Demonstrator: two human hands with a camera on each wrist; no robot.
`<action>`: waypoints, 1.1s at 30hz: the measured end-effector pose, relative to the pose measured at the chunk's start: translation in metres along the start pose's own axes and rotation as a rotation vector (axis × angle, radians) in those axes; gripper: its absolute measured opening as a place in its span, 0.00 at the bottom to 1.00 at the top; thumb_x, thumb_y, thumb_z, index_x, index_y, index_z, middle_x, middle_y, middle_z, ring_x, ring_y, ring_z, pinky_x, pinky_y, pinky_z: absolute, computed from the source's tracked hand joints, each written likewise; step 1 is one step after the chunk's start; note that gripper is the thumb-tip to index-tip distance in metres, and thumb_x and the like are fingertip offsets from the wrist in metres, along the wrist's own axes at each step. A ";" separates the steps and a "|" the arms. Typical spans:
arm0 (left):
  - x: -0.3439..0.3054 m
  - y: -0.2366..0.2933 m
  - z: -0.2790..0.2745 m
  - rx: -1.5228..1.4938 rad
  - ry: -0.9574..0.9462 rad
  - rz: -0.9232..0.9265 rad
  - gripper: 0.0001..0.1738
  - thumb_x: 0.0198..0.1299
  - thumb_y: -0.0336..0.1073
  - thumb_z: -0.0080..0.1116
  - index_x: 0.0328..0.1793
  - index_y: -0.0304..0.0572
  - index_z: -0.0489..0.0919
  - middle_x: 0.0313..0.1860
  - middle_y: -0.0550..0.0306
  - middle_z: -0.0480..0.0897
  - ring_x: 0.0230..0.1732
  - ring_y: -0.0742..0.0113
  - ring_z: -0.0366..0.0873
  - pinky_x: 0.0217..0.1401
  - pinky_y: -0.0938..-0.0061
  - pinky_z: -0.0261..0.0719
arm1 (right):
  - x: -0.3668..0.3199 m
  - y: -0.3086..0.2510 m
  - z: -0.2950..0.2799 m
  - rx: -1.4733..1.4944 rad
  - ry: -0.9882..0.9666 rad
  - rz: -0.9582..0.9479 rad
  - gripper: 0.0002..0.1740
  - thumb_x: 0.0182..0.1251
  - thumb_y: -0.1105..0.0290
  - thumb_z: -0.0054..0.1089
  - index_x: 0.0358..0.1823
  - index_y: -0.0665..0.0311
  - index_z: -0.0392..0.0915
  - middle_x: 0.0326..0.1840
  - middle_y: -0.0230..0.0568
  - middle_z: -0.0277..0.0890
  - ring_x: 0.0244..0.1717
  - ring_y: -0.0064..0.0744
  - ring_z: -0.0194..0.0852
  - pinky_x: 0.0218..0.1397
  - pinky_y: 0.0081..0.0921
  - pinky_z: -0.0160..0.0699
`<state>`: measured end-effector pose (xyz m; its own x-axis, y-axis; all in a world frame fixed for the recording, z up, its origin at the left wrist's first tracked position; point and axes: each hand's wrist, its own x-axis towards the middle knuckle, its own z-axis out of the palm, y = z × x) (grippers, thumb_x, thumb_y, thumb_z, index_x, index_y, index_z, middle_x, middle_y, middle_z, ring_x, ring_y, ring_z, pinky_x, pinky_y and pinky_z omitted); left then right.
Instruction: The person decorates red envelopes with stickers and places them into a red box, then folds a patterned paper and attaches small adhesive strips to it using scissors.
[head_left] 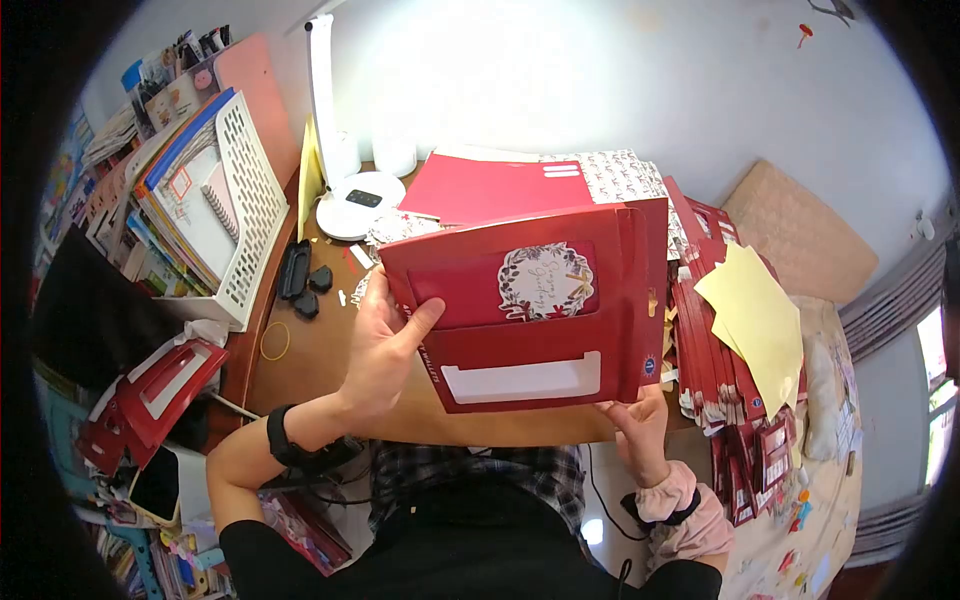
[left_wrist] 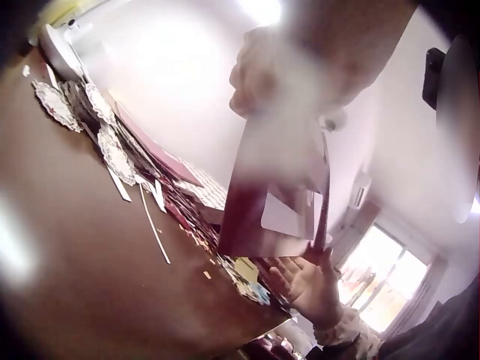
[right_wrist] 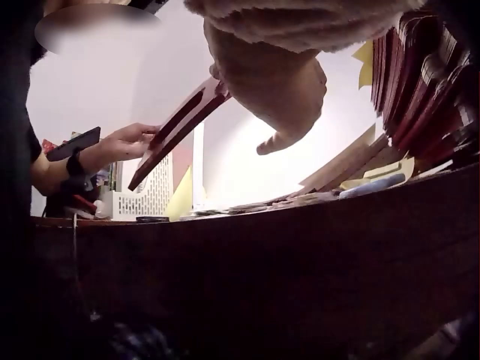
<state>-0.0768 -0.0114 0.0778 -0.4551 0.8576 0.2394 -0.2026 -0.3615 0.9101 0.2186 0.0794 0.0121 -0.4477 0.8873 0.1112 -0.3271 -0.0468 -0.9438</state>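
I hold a red card sleeve [head_left: 530, 320] up over the wooden desk [head_left: 330, 370]. Its cut-out window shows a white card with a floral wreath [head_left: 546, 281], and a white strip runs below it. My left hand [head_left: 385, 345] grips the sleeve's left edge, thumb on the front. My right hand [head_left: 635, 415] pinches its lower right corner from beneath. The left wrist view shows the sleeve [left_wrist: 277, 202] edge-on with the right hand [left_wrist: 307, 285] under it. In the right wrist view the sleeve [right_wrist: 176, 135] slants between the right hand [right_wrist: 270, 82] and the left hand [right_wrist: 124, 142].
A white file basket [head_left: 250, 190] full of books stands at the left. A white lamp base [head_left: 350, 205] sits at the back. Several stacked red sleeves [head_left: 710, 340] and yellow paper [head_left: 755, 320] fill the right. Black clips [head_left: 300, 280], a rubber band [head_left: 275, 340] and wreath cut-outs [left_wrist: 112, 150] lie on the desk.
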 end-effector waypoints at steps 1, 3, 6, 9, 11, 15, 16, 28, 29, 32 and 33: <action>0.000 -0.002 0.002 -0.007 -0.015 0.008 0.27 0.69 0.24 0.58 0.71 0.35 0.61 0.67 0.51 0.73 0.68 0.66 0.71 0.73 0.67 0.69 | -0.002 0.003 -0.003 0.001 0.000 -0.002 0.33 0.62 0.84 0.67 0.69 0.70 0.66 0.64 0.45 0.77 0.60 0.33 0.79 0.62 0.30 0.79; -0.001 -0.004 0.001 -0.013 -0.030 0.018 0.28 0.69 0.23 0.59 0.71 0.36 0.61 0.67 0.51 0.72 0.69 0.65 0.70 0.74 0.67 0.68 | -0.004 0.005 -0.004 0.024 0.048 -0.008 0.24 0.62 0.84 0.68 0.60 0.71 0.76 0.57 0.43 0.82 0.55 0.32 0.82 0.60 0.29 0.80; 0.000 -0.007 -0.004 0.050 -0.084 0.008 0.36 0.63 0.25 0.67 0.73 0.37 0.60 0.68 0.50 0.71 0.70 0.62 0.69 0.75 0.64 0.66 | 0.004 -0.014 -0.005 -0.066 0.127 -0.077 0.19 0.63 0.83 0.67 0.56 0.70 0.79 0.53 0.42 0.85 0.50 0.30 0.84 0.54 0.27 0.83; 0.009 -0.014 -0.028 0.324 -0.137 0.043 0.40 0.60 0.30 0.72 0.74 0.39 0.60 0.67 0.49 0.71 0.70 0.60 0.69 0.74 0.62 0.66 | 0.007 -0.042 -0.010 -0.364 0.166 -0.250 0.17 0.64 0.83 0.66 0.55 0.70 0.81 0.48 0.40 0.86 0.46 0.25 0.84 0.51 0.22 0.80; 0.013 -0.010 -0.031 0.483 -0.137 0.070 0.45 0.56 0.34 0.76 0.76 0.39 0.60 0.68 0.48 0.72 0.71 0.59 0.70 0.74 0.61 0.67 | 0.005 -0.061 0.001 -0.479 0.208 -0.306 0.14 0.64 0.83 0.67 0.52 0.72 0.83 0.45 0.39 0.87 0.42 0.22 0.82 0.47 0.20 0.80; 0.011 -0.009 -0.020 0.667 -0.257 0.168 0.45 0.57 0.33 0.75 0.78 0.40 0.62 0.70 0.50 0.73 0.70 0.61 0.73 0.74 0.62 0.69 | -0.001 -0.072 0.004 -0.611 0.145 -0.356 0.12 0.64 0.84 0.67 0.49 0.73 0.83 0.44 0.38 0.86 0.41 0.20 0.80 0.47 0.19 0.78; 0.012 -0.012 -0.019 0.642 -0.330 0.125 0.43 0.58 0.33 0.74 0.77 0.39 0.63 0.68 0.48 0.75 0.68 0.60 0.75 0.71 0.63 0.72 | -0.003 -0.069 0.001 -0.643 0.092 -0.411 0.11 0.63 0.85 0.68 0.47 0.74 0.83 0.43 0.38 0.86 0.42 0.19 0.80 0.47 0.18 0.78; -0.004 -0.016 -0.002 0.453 -0.356 0.104 0.26 0.62 0.25 0.67 0.65 0.35 0.71 0.55 0.48 0.82 0.56 0.63 0.82 0.65 0.63 0.81 | 0.001 -0.044 -0.009 -0.729 -0.044 -0.514 0.21 0.60 0.84 0.72 0.55 0.76 0.77 0.52 0.41 0.83 0.50 0.26 0.80 0.57 0.24 0.79; -0.003 -0.017 -0.003 0.453 -0.357 0.102 0.26 0.62 0.25 0.67 0.65 0.35 0.71 0.55 0.48 0.82 0.56 0.63 0.82 0.65 0.63 0.81 | 0.004 -0.042 -0.005 -0.633 -0.039 -0.478 0.23 0.60 0.83 0.73 0.57 0.75 0.77 0.53 0.42 0.83 0.52 0.26 0.80 0.58 0.24 0.78; -0.001 -0.019 -0.006 0.471 -0.359 0.079 0.27 0.61 0.25 0.68 0.66 0.35 0.70 0.54 0.50 0.82 0.56 0.63 0.82 0.65 0.63 0.81 | 0.008 -0.038 -0.005 -0.539 -0.028 -0.376 0.26 0.60 0.82 0.73 0.60 0.75 0.75 0.56 0.42 0.81 0.54 0.27 0.79 0.58 0.24 0.78; 0.000 -0.016 -0.005 0.472 -0.368 0.088 0.28 0.61 0.25 0.68 0.67 0.36 0.70 0.54 0.50 0.82 0.56 0.63 0.82 0.65 0.63 0.81 | 0.007 -0.036 -0.006 -0.542 -0.019 -0.309 0.27 0.61 0.82 0.72 0.61 0.75 0.74 0.57 0.42 0.81 0.54 0.28 0.79 0.57 0.24 0.78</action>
<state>-0.0778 -0.0076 0.0614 -0.1059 0.9324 0.3455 0.2677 -0.3079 0.9130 0.2323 0.0902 0.0452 -0.4164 0.8137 0.4056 0.0226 0.4552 -0.8901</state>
